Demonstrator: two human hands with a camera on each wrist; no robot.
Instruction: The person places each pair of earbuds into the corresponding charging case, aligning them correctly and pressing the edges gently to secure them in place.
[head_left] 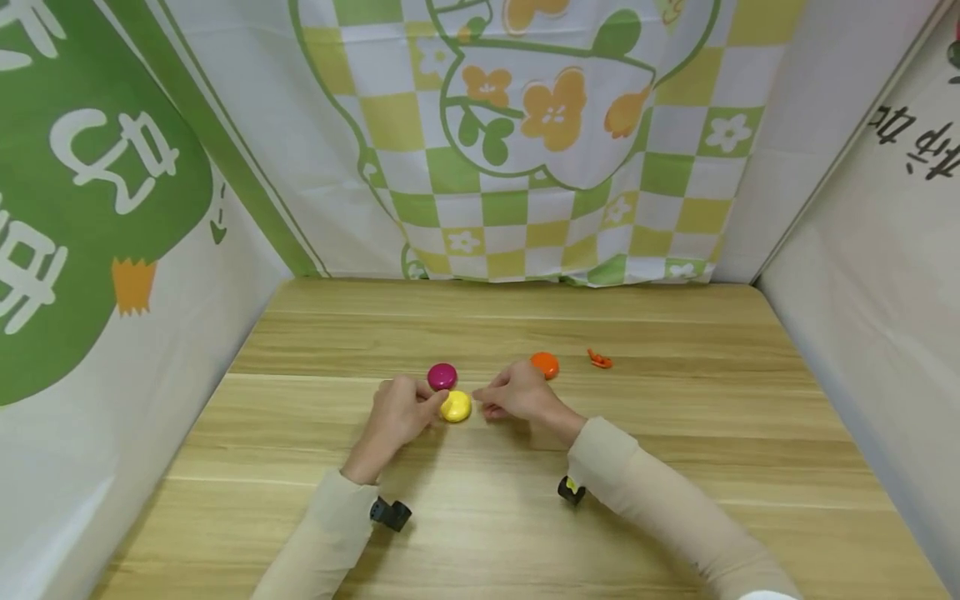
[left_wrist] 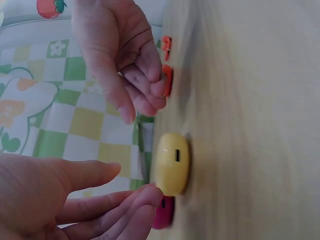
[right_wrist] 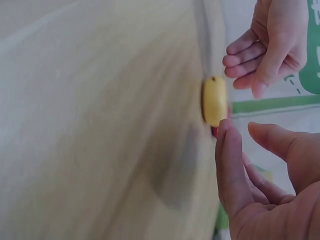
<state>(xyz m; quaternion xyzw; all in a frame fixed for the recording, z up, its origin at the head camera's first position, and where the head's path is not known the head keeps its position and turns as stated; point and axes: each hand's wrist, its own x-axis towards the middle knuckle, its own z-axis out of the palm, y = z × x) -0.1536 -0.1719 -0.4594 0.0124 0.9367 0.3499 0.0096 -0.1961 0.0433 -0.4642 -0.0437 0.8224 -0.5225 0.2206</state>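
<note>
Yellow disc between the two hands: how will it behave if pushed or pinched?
Likely slides rather than rolls: the yellow disc lies flat on the table. Its glossy, rounded surface may be slippery to pinch. The dark slot in its side hints at a hollow, fairly light shell.

We saw a yellow rounded piece (right_wrist: pixel 215 101) on the tabletop (right_wrist: pixel 100 125), a reddish thing (right_wrist: pixel 215 132) mostly hidden behind it, and our right hand (right_wrist: pixel 275 212), thumb parted from fingers, and left hand (right_wrist: pixel 275 47) near it.
</note>
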